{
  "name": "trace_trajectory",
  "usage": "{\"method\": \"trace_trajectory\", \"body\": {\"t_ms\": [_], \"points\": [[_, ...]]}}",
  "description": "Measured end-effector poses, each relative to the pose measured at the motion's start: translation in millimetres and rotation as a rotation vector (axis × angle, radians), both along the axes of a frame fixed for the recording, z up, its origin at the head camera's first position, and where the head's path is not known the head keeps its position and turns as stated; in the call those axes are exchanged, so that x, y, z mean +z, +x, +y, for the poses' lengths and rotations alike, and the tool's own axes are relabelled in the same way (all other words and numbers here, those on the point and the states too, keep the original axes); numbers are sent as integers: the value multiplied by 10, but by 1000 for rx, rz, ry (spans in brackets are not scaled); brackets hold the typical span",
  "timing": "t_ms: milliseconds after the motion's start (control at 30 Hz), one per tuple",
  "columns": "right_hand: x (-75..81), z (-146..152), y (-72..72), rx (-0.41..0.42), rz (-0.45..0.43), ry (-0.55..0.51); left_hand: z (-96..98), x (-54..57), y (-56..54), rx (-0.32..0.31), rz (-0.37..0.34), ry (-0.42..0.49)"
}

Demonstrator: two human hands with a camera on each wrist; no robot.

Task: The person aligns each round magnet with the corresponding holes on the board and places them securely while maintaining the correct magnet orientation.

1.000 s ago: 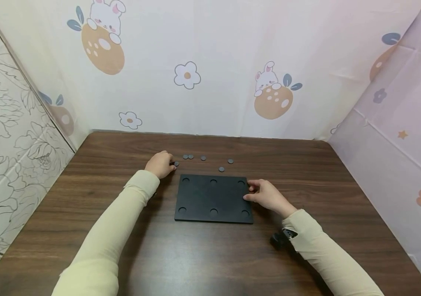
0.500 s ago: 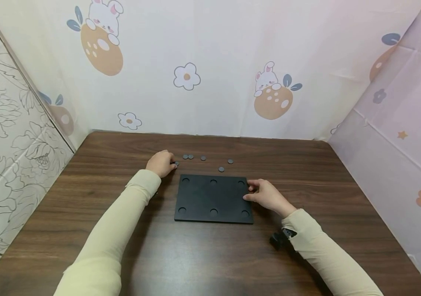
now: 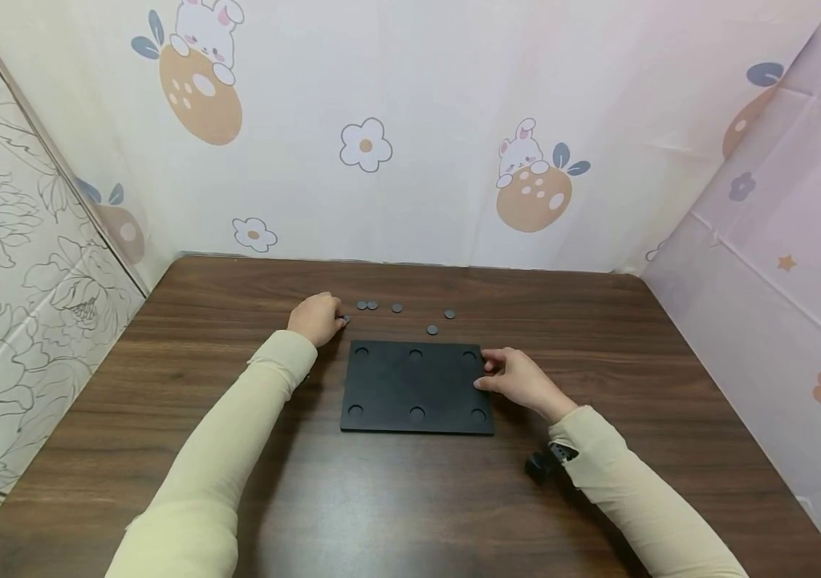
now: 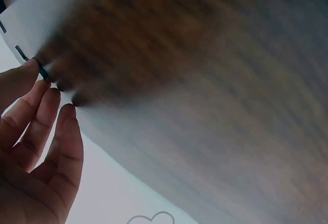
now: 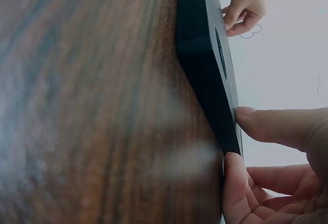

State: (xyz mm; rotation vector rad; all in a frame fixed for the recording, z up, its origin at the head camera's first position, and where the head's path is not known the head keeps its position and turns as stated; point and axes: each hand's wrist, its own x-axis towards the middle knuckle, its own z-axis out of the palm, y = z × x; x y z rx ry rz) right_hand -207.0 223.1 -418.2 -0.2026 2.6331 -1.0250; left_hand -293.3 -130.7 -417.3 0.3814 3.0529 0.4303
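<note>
In the head view my left hand (image 3: 315,318) is at the back left of the table, with a small dark grey disc (image 3: 347,319) at its fingertips. Thumb and index finger pinch this disc (image 4: 44,72) by its edge in the left wrist view, close over the wood. A flat black board (image 3: 413,385) with several round recesses lies in the middle. My right hand (image 3: 522,384) grips its right edge. As the right wrist view shows, the thumb (image 5: 251,123) presses on the board's top face while a finger (image 5: 235,180) bears against its side.
Behind the board lie several more grey discs: a pair side by side (image 3: 367,306), one in the middle (image 3: 397,308), and two toward the right (image 3: 449,315). The brown wooden table (image 3: 410,498) ends at a patterned curtain (image 3: 439,201) behind and at the right.
My left hand has shifted slightly right, and its fingertips now cover more of the disc. The right hand and the board have stayed put.
</note>
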Motion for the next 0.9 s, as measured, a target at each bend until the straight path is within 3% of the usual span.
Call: {"method": "trace_trajectory", "body": {"t_ms": [333,500,667,900], "points": [[-16,7,0,-13,-2,-20,-36,-33,11,-11,-25,10],[-18,13,4,-14,-7,-35,-72,-43,35,-30,-55,84],[-19,13,0,-18,-4,-38,-111,-2,83,-28,-81,165],[-22,15,-1,-21,-5,-47,-138,69,157,-34,-91,196]]}}
